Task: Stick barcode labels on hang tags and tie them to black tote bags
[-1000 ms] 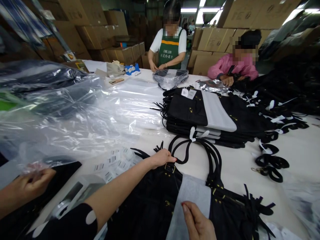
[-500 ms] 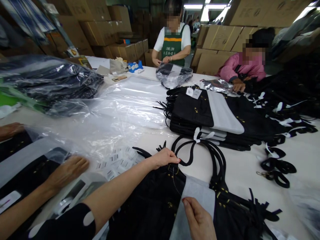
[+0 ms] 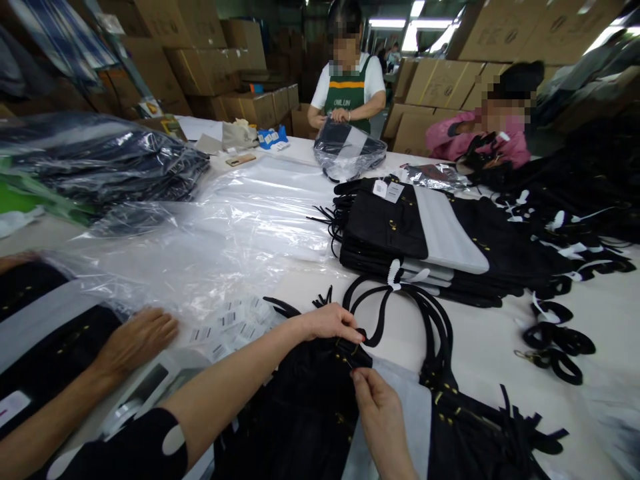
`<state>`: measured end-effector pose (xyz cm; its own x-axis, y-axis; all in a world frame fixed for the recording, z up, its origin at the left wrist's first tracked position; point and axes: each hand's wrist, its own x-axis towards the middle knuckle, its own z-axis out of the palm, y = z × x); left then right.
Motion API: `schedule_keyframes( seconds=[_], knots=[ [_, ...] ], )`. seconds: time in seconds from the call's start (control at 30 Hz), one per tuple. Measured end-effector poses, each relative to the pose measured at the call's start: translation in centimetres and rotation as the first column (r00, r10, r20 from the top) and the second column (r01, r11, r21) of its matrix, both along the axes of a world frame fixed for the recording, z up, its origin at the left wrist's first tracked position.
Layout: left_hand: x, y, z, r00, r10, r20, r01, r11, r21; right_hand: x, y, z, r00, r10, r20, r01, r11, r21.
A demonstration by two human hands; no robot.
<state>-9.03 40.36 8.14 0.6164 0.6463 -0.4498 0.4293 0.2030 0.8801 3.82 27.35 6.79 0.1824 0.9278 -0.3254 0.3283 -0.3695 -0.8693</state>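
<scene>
Your hands are at work on the bag (image 3: 295, 407), which lies on the counter (image 3: 480, 347) directly before you, its handles spread toward the far side. Your left hand (image 3: 333, 324) pinches the left handle (image 3: 384, 317) near its root, in nearly the same place as half a second ago. Your right hand (image 3: 380, 407), then lower over the grey panel (image 3: 400, 377), has moved up; its thumb and forefinger, just below the left fingertips, are pressed together on a thread (image 3: 351, 364), of which a shorter length shows than before. Between your two hands, the bag's black edge is now bunched upward. A white tie (image 3: 395, 272) gathers the handles. The stack (image 3: 383, 220) beyond them is unchanged, as are the labels (image 3: 237, 317) left of the bag. Across the counter, the wrapped bag (image 3: 345, 150) stands more upright, and the pink sleeve (image 3: 445, 137), formerly lower, is raised.
</scene>
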Motion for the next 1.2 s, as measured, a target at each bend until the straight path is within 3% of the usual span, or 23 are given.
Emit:
schedule_keyframes(
  seconds=[0.13,0.3,0.43,0.6,0.73,0.87,0.93,1.0,1.1,1.2],
  knots=[
    [-1.0,0.3,0.4,0.989,-0.129,-0.077,0.135,0.987,0.088,-1.0,1.7,-1.0,0.992,-0.049,-0.118,0.049,0.999,-0.001],
    [-2.5,0.3,0.8,0.954,-0.203,-0.219,0.258,0.931,0.259,-0.8,1.3,-1.8,0.940,-0.123,-0.317,0.075,0.984,-0.161],
    [-2.5,-0.2,0.6,0.924,-0.150,-0.352,0.297,0.861,0.413,-0.6,0.7,-1.5,0.888,-0.213,-0.408,0.090,0.950,-0.299],
    [-2.4,-1.6,0.5,0.876,-0.033,-0.481,0.343,0.744,0.574,-0.4,-0.3,-0.9,0.824,-0.291,-0.487,0.173,0.947,-0.272],
    [-3.2,-3.4,1.2,0.868,-0.004,-0.496,0.384,0.638,0.667,0.1,-1.7,-0.4,0.734,-0.358,-0.577,0.231,0.931,-0.283],
    [-3.8,-5.6,1.6,0.906,-0.029,-0.422,0.369,0.544,0.754,0.2,-2.7,-0.2,0.677,-0.386,-0.627,0.270,0.922,-0.276],
    [-3.6,-6.5,1.5,0.940,-0.043,-0.338,0.301,0.570,0.764,0.1,-2.9,-0.3,0.679,-0.369,-0.634,0.282,0.929,-0.239],
    [-3.1,-7.1,1.3,0.969,-0.050,-0.242,0.214,0.660,0.720,-0.1,-3.0,-0.6,0.712,-0.311,-0.630,0.258,0.950,-0.177],
    [-2.0,-7.6,0.9,0.997,0.007,-0.081,0.038,0.838,0.545,-0.2,-2.8,-1.1,0.807,-0.191,-0.559,0.169,0.981,-0.091],
    [-1.3,-7.9,0.5,0.992,0.126,-0.009,-0.113,0.917,0.383,0.0,-2.6,-1.5,0.907,-0.110,-0.407,0.102,0.994,-0.042]
  ],
)
